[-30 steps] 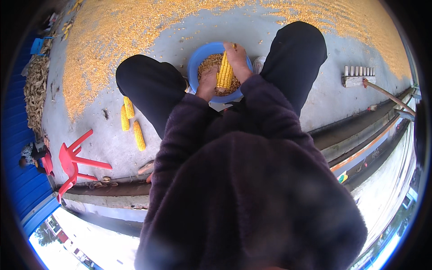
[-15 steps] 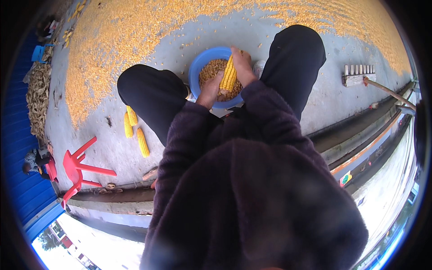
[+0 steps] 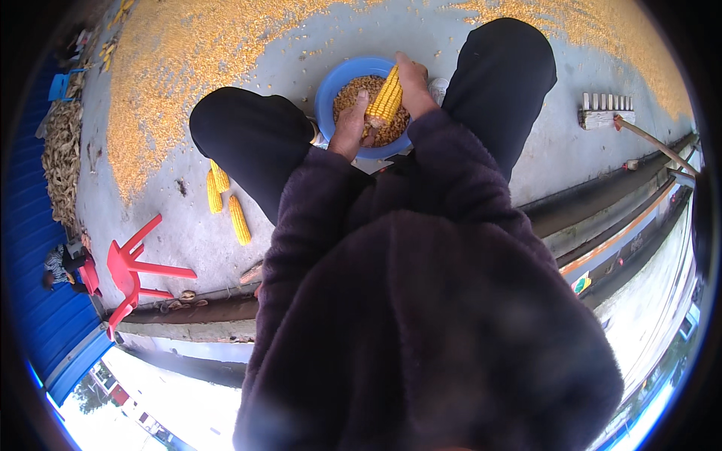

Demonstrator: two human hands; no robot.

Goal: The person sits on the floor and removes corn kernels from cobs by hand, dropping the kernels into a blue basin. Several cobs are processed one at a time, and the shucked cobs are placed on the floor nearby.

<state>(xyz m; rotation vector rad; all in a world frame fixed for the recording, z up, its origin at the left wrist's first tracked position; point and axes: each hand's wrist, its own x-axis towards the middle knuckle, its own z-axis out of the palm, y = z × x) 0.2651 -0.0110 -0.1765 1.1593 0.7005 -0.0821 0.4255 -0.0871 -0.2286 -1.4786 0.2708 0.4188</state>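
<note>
A yellow ear of corn (image 3: 386,99) is held at a slant over a blue basin (image 3: 325,96) between my knees. My right hand (image 3: 414,86) wraps round its upper right side. At its lower end is my left hand (image 3: 349,128), fingers curled beneath the butt and thumb raised along the left side. Loose corn kernels (image 3: 350,92) lie in the basin, partly hidden by my hands and the ear. Three more ears of corn (image 3: 238,220) lie on the concrete to the left of my left knee.
Kernels (image 3: 180,68) are spread widely over the floor ahead. To the left, a red plastic chair (image 3: 124,267) lies tipped over near dry husks (image 3: 62,158); a person (image 3: 60,264) sits beyond. A toothed wooden rake (image 3: 608,118) lies at right, beside a low ledge (image 3: 579,197).
The basin, hands and ear sit slightly higher in the picture. My left thumb has moved up and off the ear's face, while my right hand keeps its hold.
</note>
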